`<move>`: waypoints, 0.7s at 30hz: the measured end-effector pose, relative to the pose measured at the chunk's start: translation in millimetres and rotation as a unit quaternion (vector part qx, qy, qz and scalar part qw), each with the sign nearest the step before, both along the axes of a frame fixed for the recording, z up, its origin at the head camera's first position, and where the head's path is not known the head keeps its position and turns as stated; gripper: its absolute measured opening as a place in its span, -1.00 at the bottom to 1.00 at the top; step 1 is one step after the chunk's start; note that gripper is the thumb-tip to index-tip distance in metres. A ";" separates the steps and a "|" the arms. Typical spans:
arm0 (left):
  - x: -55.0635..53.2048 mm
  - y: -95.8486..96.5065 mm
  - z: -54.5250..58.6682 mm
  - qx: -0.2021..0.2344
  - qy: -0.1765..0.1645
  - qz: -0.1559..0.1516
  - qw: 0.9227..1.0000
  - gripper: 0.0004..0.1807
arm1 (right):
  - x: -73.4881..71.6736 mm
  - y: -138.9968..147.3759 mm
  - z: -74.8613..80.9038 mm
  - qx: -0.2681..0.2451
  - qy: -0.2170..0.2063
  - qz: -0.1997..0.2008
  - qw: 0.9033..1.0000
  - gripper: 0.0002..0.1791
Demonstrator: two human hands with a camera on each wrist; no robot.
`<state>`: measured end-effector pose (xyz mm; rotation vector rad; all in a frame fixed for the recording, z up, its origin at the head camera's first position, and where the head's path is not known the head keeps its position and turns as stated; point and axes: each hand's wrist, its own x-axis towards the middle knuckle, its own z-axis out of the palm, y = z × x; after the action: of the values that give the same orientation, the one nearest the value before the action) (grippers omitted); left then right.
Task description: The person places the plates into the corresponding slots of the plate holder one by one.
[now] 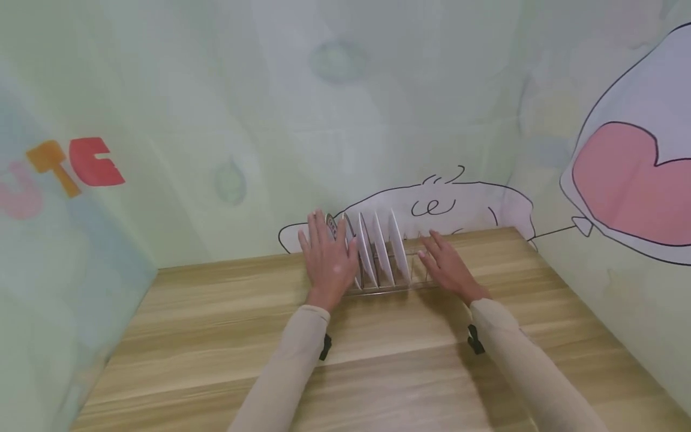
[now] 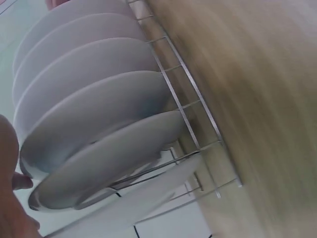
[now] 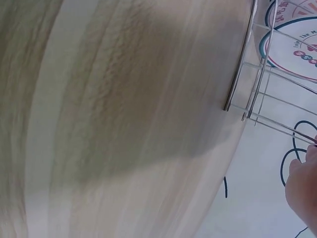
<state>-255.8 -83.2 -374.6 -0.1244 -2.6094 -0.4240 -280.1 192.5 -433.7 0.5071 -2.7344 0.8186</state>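
Observation:
Several white plates [image 1: 396, 246] stand on edge in a row in a wire dish rack [image 1: 385, 292]. My left hand [image 1: 328, 258] lies over the plates at the rack's left end, fingers fairly straight and spread, hiding part of them. In the left wrist view, its fingertips reach the edges of the plates [image 2: 99, 111], and the bottom plate [image 2: 143, 198] leans away from the others. My right hand [image 1: 448, 264] is at the rack's right end, fingers extended. In the right wrist view, its fingertips meet the wire end of the rack [image 3: 260, 89]; the exact contact is partly cut off.
The rack stands on a wood-grain table [image 1: 227, 336], near its back edge. Behind it hangs a pale printed backdrop [image 1: 270, 120] with a cartoon drawing, continuing along both sides. The printed face of a plate [image 3: 297, 47] shows through the rack wires.

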 end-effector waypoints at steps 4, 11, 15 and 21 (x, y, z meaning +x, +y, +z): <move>-0.4 -1.7 -10.6 -0.004 0.009 0.005 1.000 -0.40 | 1.5 1.8 -1.7 0.015 -0.012 -0.002 1.000 -0.38; -2.2 -2.3 -14.6 0.004 0.025 -0.001 1.000 -0.40 | 5.5 1.2 -0.7 0.041 0.001 -0.007 0.999 -0.36; -2.6 -4.7 -16.2 -0.001 0.019 0.005 1.000 -0.38 | 9.7 -0.6 -1.9 0.057 0.010 -0.011 0.998 -0.34; -3.3 -9.3 -17.4 0.015 0.022 0.021 0.999 -0.38 | 21.0 -6.6 0.8 0.074 0.025 -0.017 0.997 -0.36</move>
<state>-259.1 -92.5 -392.0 -0.0667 -2.5569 -0.4413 -259.1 185.9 -432.9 0.5007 -2.7619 0.5886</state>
